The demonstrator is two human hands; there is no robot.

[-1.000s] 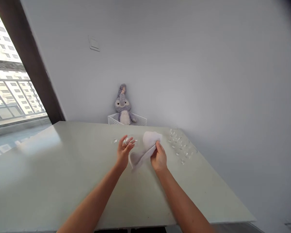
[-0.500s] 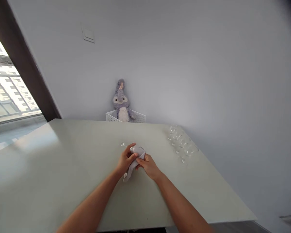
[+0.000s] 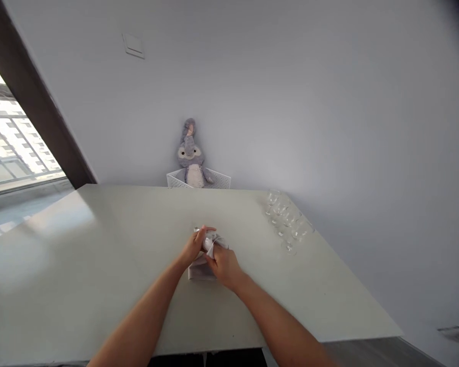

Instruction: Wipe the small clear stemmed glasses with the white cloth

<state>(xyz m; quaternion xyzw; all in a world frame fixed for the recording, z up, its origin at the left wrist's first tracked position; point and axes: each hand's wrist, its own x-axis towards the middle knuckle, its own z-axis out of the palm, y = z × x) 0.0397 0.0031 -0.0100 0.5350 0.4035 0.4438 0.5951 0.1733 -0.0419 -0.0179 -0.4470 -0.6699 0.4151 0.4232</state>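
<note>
Near the middle of the pale table, my left hand (image 3: 194,246) is wrapped round a clear wine glass (image 3: 208,240), whose bowl shows between my hands. My right hand (image 3: 225,265) is closed on a light grey cloth (image 3: 202,271), pressing part of it against the glass. The cloth's lower end hangs toward the table in front of my hands. Much of the glass is hidden by fingers and cloth.
Several clear stemmed glasses (image 3: 290,217) stand in rows at the table's right back edge. Behind the table (image 3: 130,285), a white basket (image 3: 220,180) holds a grey plush rabbit (image 3: 193,164) against the wall. A window is at the left.
My right hand has moved slightly left, closer to the glass. The cloth has shifted, its hanging end now wider. The glass has turned, its far end drawn nearer my left hand.
</note>
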